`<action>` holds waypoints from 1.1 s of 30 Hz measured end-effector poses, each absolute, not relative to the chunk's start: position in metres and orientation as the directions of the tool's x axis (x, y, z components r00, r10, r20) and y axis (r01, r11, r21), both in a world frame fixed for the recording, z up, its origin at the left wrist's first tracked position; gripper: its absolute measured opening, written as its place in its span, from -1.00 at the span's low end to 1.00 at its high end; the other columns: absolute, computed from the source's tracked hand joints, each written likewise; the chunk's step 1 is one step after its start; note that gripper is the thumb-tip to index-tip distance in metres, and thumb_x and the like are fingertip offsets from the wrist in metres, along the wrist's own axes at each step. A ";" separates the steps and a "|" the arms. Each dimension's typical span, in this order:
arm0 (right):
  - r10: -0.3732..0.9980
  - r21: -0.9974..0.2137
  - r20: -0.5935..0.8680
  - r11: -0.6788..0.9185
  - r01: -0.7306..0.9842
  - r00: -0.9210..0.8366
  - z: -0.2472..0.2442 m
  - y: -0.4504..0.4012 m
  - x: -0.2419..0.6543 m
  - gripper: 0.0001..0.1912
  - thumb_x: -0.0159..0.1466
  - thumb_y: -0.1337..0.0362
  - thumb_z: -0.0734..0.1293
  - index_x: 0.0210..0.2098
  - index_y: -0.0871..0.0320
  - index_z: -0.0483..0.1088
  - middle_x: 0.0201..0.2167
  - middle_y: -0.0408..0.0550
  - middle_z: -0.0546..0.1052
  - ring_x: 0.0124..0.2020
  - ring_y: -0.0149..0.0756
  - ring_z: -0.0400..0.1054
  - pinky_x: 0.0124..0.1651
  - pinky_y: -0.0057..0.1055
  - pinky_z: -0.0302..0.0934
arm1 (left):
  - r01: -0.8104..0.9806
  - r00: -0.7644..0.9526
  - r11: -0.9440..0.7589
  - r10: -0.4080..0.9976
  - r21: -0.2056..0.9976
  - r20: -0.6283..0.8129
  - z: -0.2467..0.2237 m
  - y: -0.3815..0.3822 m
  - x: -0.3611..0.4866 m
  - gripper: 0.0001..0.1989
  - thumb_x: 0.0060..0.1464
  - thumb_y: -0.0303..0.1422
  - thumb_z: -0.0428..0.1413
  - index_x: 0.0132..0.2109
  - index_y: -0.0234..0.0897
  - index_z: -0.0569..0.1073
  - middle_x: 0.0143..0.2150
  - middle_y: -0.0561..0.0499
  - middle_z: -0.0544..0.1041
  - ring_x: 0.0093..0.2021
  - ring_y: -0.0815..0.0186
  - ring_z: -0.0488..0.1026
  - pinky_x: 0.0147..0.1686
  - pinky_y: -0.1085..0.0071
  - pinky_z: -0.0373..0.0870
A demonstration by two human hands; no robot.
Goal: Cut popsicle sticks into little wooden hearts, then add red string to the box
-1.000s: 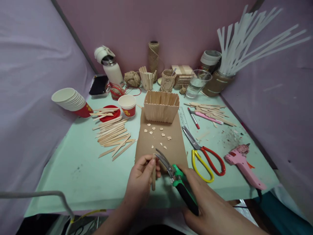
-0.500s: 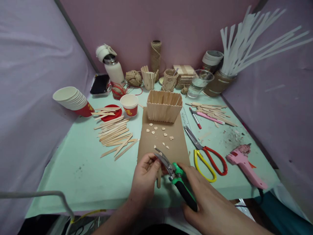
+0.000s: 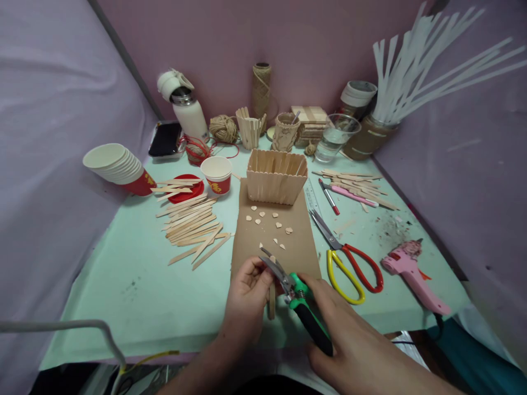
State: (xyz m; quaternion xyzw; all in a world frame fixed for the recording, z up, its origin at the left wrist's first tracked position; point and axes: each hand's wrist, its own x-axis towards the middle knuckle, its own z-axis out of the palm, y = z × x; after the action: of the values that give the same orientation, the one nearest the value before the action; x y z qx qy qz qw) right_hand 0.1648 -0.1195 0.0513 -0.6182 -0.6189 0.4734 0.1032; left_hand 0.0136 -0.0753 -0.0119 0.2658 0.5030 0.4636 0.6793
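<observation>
My left hand pinches a wooden craft stick upright near the table's front edge. In my right hand are pruning shears with green and black handles. Their blades are parted, and the stick's top end shows between them beside my left fingertips. Just beyond lies a brown cardboard sheet with several small heart-shaped wood pieces and a few offcuts. A box made of craft sticks stands at the sheet's far end.
Loose craft sticks lie left, near paper cups. To the right are large scissors, a pink glue gun, a pen and a pink cutter. A glass of water and twine stand behind.
The craft stick has shifted slightly to the right between the shear blades. Both hands keep nearly the same place, and the view has tilted a little.
</observation>
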 end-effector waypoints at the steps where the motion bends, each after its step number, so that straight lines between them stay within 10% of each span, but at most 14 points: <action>1: 0.863 -0.717 -0.456 -0.214 0.663 -0.215 0.051 -0.120 0.165 -0.25 0.04 0.42 0.29 0.24 0.13 0.11 0.11 0.13 0.33 0.17 0.00 0.18 0.20 -0.07 0.10 | -0.363 0.062 0.430 0.896 0.827 -0.439 -0.011 -0.075 0.014 -0.78 -0.05 -0.25 0.26 -0.32 -0.31 0.47 -0.41 0.04 0.49 -0.39 0.39 0.43 -0.33 0.49 0.40; 33: 0.777 -0.794 -0.549 -0.368 0.485 -0.309 0.052 -0.117 0.182 -0.36 0.09 0.39 0.28 0.17 0.04 0.22 -0.10 -0.04 0.47 -0.06 -0.12 0.35 0.12 -0.12 0.17 | -0.244 0.352 0.619 0.774 0.746 -0.526 -0.005 -0.068 0.014 -0.68 0.05 -0.12 0.16 -0.39 -0.31 0.36 -0.56 0.12 0.39 -0.60 0.46 0.34 -0.57 0.53 0.37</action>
State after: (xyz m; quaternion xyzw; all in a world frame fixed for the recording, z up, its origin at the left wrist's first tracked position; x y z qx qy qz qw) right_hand 0.1816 -0.1172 0.0516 -0.5749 -0.5487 0.5945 0.1228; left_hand 0.0137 -0.0683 -0.0046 0.2855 0.4635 0.3301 0.7712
